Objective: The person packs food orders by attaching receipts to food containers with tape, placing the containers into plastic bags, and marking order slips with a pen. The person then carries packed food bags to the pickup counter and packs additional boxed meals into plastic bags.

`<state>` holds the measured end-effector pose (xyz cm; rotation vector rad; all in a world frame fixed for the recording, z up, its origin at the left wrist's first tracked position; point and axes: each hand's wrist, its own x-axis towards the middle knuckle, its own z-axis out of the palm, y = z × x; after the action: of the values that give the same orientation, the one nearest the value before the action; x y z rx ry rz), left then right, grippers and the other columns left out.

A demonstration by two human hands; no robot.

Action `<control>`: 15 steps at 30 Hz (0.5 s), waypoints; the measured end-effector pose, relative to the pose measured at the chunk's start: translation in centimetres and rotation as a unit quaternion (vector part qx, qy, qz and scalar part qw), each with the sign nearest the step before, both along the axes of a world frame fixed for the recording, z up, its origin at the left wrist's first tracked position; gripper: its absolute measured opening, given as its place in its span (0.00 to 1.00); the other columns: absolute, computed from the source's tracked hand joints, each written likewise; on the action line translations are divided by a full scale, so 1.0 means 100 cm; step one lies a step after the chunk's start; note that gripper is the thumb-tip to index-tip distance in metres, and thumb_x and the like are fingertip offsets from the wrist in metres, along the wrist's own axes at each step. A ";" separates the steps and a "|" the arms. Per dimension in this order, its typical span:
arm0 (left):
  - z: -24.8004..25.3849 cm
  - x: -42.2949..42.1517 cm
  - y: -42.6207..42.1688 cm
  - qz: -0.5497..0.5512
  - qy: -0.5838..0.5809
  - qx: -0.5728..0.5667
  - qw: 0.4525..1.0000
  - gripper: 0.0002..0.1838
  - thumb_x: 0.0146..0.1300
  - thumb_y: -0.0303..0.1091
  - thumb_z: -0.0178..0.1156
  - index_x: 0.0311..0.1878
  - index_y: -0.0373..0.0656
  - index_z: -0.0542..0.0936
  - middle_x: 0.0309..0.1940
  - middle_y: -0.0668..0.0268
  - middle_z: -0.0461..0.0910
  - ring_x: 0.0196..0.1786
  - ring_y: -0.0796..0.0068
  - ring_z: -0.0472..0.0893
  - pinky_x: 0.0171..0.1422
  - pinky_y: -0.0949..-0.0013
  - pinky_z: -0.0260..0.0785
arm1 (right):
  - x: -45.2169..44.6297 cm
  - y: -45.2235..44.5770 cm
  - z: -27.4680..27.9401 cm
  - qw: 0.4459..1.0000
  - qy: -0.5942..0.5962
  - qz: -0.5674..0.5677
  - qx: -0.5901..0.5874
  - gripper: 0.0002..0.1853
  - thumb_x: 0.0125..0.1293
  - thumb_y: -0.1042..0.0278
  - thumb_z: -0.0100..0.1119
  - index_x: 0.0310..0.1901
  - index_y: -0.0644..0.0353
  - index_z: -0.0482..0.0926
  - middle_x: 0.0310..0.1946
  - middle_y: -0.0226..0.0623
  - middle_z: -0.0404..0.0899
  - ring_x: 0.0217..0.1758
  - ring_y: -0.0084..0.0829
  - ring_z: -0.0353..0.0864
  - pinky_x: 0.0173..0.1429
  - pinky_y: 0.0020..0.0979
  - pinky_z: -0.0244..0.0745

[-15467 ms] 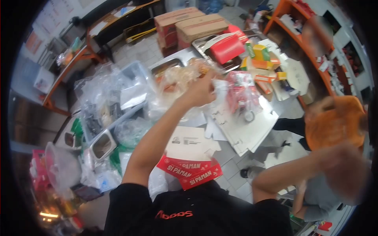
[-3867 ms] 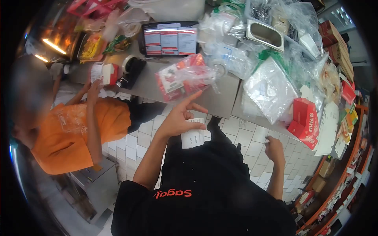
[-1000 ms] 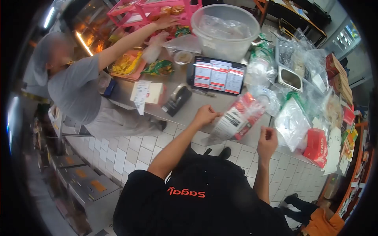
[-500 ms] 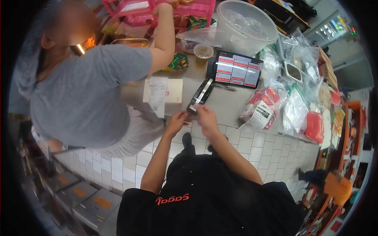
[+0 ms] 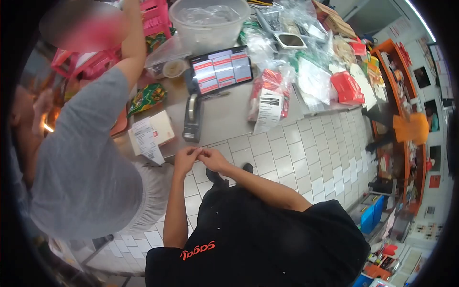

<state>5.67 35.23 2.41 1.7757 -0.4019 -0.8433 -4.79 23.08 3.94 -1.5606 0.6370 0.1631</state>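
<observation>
My left hand [image 5: 185, 159] and my right hand [image 5: 213, 160] meet at the fingertips just off the counter's front edge. The fingers of both are pinched, and anything between them is too small to make out. Right above them the black tape dispenser [image 5: 192, 119] stands on the counter [image 5: 224, 112]. To its left lies a white box [image 5: 162, 128] with a printed receipt [image 5: 147, 138] on it. A red package in a clear bag [image 5: 272, 91], with a white receipt [image 5: 269, 111] on its front, sits to the right. Behind the dispenser a tablet [image 5: 221, 71] shows red and white panels.
A person in a grey shirt [image 5: 91, 158] stands close at left, one arm stretched over pink racks [image 5: 155, 19]. A clear tub [image 5: 208, 28], a lidded cup [image 5: 175, 69] and plastic bags line the counter's back. A person in orange [image 5: 410, 128] is by the orange shelves [image 5: 406, 158].
My hands have come together, the right one leaving the tape dispenser. The view has turned right, so the counter items appear further left. The person in grey still reaches toward the racks.
</observation>
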 end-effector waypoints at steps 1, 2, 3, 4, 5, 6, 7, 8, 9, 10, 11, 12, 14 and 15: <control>0.001 -0.010 -0.005 -0.035 0.019 0.000 0.999 0.16 0.64 0.39 0.66 0.44 0.33 0.84 0.33 0.61 0.85 0.34 0.77 0.82 0.41 0.73 0.76 | -0.018 -0.011 0.003 1.000 0.014 0.023 0.004 0.14 0.67 0.58 0.58 0.42 0.60 0.84 0.28 0.31 0.80 0.34 0.21 0.75 0.40 0.27 0.71; 0.000 -0.023 -0.015 -0.017 0.037 -0.013 0.999 0.17 0.64 0.40 0.66 0.46 0.34 0.84 0.34 0.61 0.85 0.36 0.76 0.82 0.42 0.73 0.76 | -0.040 -0.026 0.007 0.998 0.029 0.049 0.007 0.13 0.67 0.58 0.59 0.40 0.60 0.83 0.27 0.30 0.79 0.33 0.21 0.74 0.40 0.27 0.71; 0.005 -0.035 -0.034 0.002 0.051 -0.029 0.998 0.18 0.63 0.40 0.66 0.47 0.34 0.83 0.35 0.61 0.85 0.37 0.76 0.82 0.42 0.73 0.76 | -0.059 -0.046 0.012 0.996 0.039 0.076 0.008 0.13 0.67 0.57 0.59 0.39 0.59 0.83 0.26 0.29 0.77 0.32 0.20 0.73 0.39 0.27 0.70; 0.008 -0.046 -0.055 0.019 0.064 -0.044 0.997 0.19 0.63 0.41 0.67 0.49 0.35 0.83 0.35 0.61 0.85 0.38 0.75 0.82 0.43 0.73 0.76 | -0.081 -0.063 0.026 0.997 0.040 0.071 0.006 0.12 0.67 0.58 0.59 0.38 0.59 0.82 0.27 0.28 0.77 0.32 0.20 0.73 0.40 0.26 0.70; 0.003 -0.057 -0.077 0.021 -0.003 -0.086 0.996 0.21 0.63 0.42 0.67 0.51 0.35 0.81 0.38 0.60 0.84 0.40 0.74 0.82 0.44 0.71 0.76 | -0.105 -0.078 0.038 0.997 0.042 0.067 0.004 0.12 0.67 0.58 0.58 0.37 0.59 0.81 0.27 0.28 0.77 0.33 0.19 0.73 0.41 0.26 0.70; -0.004 -0.068 -0.104 0.023 -0.067 -0.127 0.989 0.23 0.62 0.42 0.68 0.54 0.35 0.80 0.41 0.60 0.84 0.42 0.73 0.82 0.46 0.69 0.76 | -0.128 -0.094 0.037 0.998 0.030 0.053 -0.011 0.11 0.67 0.60 0.58 0.38 0.59 0.81 0.28 0.27 0.77 0.34 0.19 0.73 0.41 0.25 0.71; -0.004 -0.081 -0.138 0.023 -0.132 -0.133 0.982 0.24 0.62 0.42 0.68 0.55 0.35 0.79 0.43 0.59 0.83 0.45 0.72 0.81 0.48 0.67 0.75 | -0.151 -0.107 0.035 0.999 0.019 0.039 -0.025 0.10 0.68 0.61 0.57 0.38 0.60 0.80 0.29 0.27 0.77 0.34 0.19 0.73 0.42 0.25 0.71; -0.004 -0.089 -0.164 0.021 -0.195 -0.136 0.971 0.25 0.62 0.42 0.68 0.56 0.35 0.78 0.46 0.58 0.83 0.47 0.71 0.81 0.51 0.65 0.74 | -0.167 -0.118 0.040 0.999 -0.012 0.022 -0.031 0.10 0.69 0.62 0.57 0.38 0.60 0.80 0.29 0.27 0.77 0.35 0.19 0.73 0.43 0.25 0.71; -0.002 -0.089 -0.179 -0.047 -0.157 -0.098 0.982 0.25 0.62 0.41 0.67 0.56 0.35 0.77 0.47 0.58 0.83 0.48 0.71 0.80 0.53 0.64 0.73 | -0.178 -0.130 0.051 0.998 -0.044 0.004 -0.037 0.09 0.70 0.63 0.56 0.39 0.60 0.79 0.30 0.27 0.76 0.36 0.19 0.74 0.43 0.25 0.71; 0.002 -0.088 -0.194 -0.115 -0.121 -0.060 0.984 0.25 0.62 0.41 0.67 0.57 0.34 0.77 0.48 0.58 0.82 0.49 0.70 0.80 0.54 0.64 0.72 | -0.187 -0.140 0.062 0.996 -0.078 -0.014 -0.045 0.09 0.71 0.64 0.56 0.39 0.60 0.79 0.30 0.27 0.76 0.36 0.20 0.74 0.43 0.25 0.71; 0.007 -0.089 -0.208 -0.181 -0.087 -0.024 0.979 0.25 0.62 0.41 0.67 0.57 0.34 0.77 0.49 0.58 0.82 0.50 0.69 0.80 0.56 0.63 0.72 | -0.193 -0.148 0.071 0.993 -0.098 -0.028 -0.058 0.09 0.71 0.64 0.56 0.38 0.60 0.78 0.31 0.26 0.75 0.36 0.19 0.73 0.43 0.25 0.70; 0.007 -0.096 -0.212 -0.173 -0.004 -0.063 0.983 0.24 0.63 0.40 0.66 0.57 0.34 0.77 0.49 0.58 0.82 0.51 0.69 0.80 0.57 0.63 0.71 | -0.201 -0.156 0.079 0.990 -0.117 -0.040 -0.070 0.09 0.72 0.64 0.56 0.38 0.60 0.77 0.31 0.26 0.75 0.36 0.19 0.73 0.43 0.24 0.70; 0.002 -0.116 -0.207 -0.149 0.166 -0.131 0.966 0.21 0.64 0.38 0.65 0.55 0.34 0.78 0.49 0.60 0.82 0.52 0.69 0.79 0.57 0.64 0.71 | -0.217 -0.167 0.099 0.984 -0.156 -0.056 -0.066 0.09 0.72 0.64 0.56 0.37 0.60 0.76 0.32 0.26 0.74 0.36 0.18 0.72 0.42 0.24 0.69; 0.001 -0.126 -0.205 -0.150 0.211 -0.137 0.956 0.20 0.64 0.38 0.64 0.55 0.35 0.78 0.49 0.60 0.82 0.52 0.69 0.79 0.57 0.65 0.71 | -0.223 -0.170 0.111 0.981 -0.177 -0.059 -0.050 0.10 0.73 0.63 0.56 0.36 0.60 0.76 0.33 0.26 0.73 0.36 0.18 0.71 0.42 0.23 0.68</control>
<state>-6.91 14.70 2.54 1.2530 -0.4843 -1.2848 -27.05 6.07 15.08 -1.5924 0.4596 -0.2357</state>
